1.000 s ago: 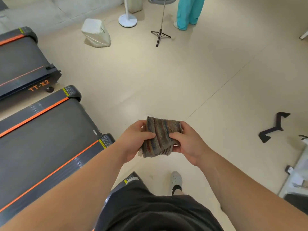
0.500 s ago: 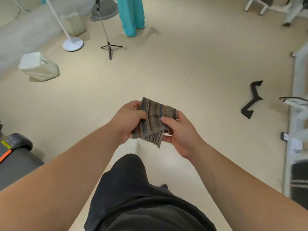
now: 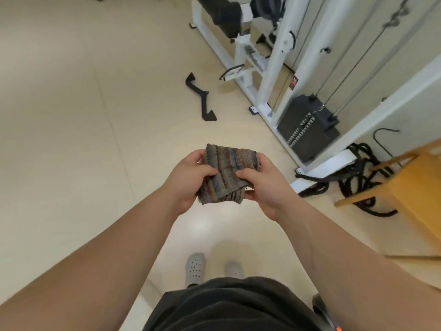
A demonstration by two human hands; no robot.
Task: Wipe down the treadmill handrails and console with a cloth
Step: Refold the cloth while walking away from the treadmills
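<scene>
While the head view looks down, I note the folded striped cloth (image 3: pixel 226 173) held above the floor (image 3: pixel 83 139) between both hands. Left hand (image 3: pixel 188 181) clamps its left edge, thumb on top. Right hand (image 3: pixel 265 187) clamps its right edge likewise. Weight machine (image 3: pixel 274 68) stands well apart.

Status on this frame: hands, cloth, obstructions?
Left hand, right hand both grip folded cloth. No handrail or console in view. Weight machine, floor handle ahead, untouched.

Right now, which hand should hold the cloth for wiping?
Left, though it's close: the left hand grips the cloth along its whole side, while the right hand pinches near one corner.
</scene>
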